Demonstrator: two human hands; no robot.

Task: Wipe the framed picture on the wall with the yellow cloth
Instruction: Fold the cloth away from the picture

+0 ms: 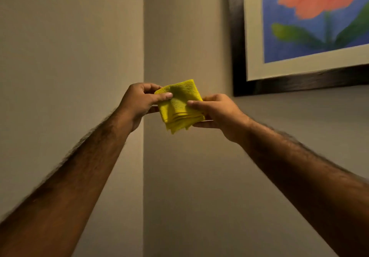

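Note:
A yellow cloth (179, 105), folded into a small thick square, is held up in front of me at the middle of the view. My left hand (139, 103) pinches its left edge with thumb on top. My right hand (217, 113) grips its right side, thumb on the front and fingers underneath. The framed picture (299, 37) hangs at the upper right: a dark frame, a pale mat and an orange flower on blue. The cloth is below and left of the frame's lower left corner, apart from it.
A beige wall (69, 57) fills the left side and meets another wall face at a vertical corner edge (143, 37) just behind my hands. The wall under the picture (299, 127) is bare. Only the picture's lower left part is in view.

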